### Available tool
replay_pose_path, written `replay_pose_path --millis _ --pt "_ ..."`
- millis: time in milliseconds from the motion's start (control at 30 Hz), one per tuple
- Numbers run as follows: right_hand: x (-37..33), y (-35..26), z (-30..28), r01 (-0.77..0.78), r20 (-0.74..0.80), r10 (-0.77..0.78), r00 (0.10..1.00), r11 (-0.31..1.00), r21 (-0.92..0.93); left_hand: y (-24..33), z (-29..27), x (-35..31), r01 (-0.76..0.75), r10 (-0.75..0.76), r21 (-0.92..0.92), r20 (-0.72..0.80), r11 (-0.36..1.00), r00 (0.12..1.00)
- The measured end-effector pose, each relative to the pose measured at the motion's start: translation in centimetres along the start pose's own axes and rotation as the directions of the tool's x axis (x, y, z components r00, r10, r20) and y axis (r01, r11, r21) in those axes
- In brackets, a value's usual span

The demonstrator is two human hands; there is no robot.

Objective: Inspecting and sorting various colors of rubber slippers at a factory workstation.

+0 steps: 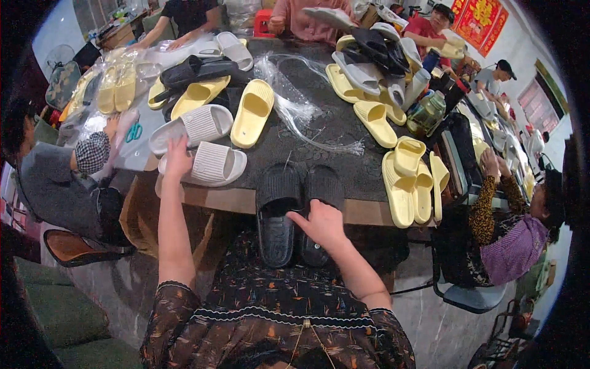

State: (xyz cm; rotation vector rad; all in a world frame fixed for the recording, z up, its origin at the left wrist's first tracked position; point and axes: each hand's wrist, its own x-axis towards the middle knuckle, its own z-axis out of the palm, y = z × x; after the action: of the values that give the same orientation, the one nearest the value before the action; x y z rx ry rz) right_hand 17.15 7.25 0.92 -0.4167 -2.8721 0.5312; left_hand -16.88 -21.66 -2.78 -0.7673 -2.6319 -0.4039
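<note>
A pair of black slide sandals lies side by side at the table's near edge, the left slide [276,230] and the right slide [324,181] both with heels toward me. My right hand [321,224] grips the right slide near its strap, with the thumb reaching to the left one. On the left, my left hand [177,158] rests on two pale grey-white slides, fingers stretched over the upper one [203,126] and beside the lower one [215,165]; its fingertips are partly hard to make out. Just beyond stands a yellow slide [252,114], flat on the table.
Clear plastic strings [292,107] lie mid-table. Yellow slides [402,194] sit at the right edge, with a mixed pile [372,67] behind. A glass jar [428,114] and teal scissors [133,132] are nearby. Several co-workers sit around the table; bagged slides [117,89] lie far left.
</note>
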Motion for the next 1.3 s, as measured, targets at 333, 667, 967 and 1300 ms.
replay_pose_path --millis 333,667,967,1300 --pt "-0.2 2.1 -2.8 -0.142 -0.219 0.16 0.963 0.985 0.095 5.3 -4.7 -2.5 0.16 -0.165 -0.189 -0.01 0.969 0.986" --pt "6.3 17.6 -16.0 -0.565 -0.494 0.392 0.776 0.78 -0.268 13.2 -5.3 -7.6 0.422 -0.275 -0.465 0.353 0.778 0.895" --pt "7.7 13.7 -13.7 -0.36 -0.688 0.117 0.716 0.906 -0.221 21.2 -4.0 -9.6 0.37 -0.174 -0.508 0.392 0.778 0.903" --pt "3.9 4.2 -2.3 0.179 -0.101 -0.16 0.982 0.962 0.207 25.3 -0.4 -9.7 0.342 -0.106 -0.637 0.378 0.691 0.92"
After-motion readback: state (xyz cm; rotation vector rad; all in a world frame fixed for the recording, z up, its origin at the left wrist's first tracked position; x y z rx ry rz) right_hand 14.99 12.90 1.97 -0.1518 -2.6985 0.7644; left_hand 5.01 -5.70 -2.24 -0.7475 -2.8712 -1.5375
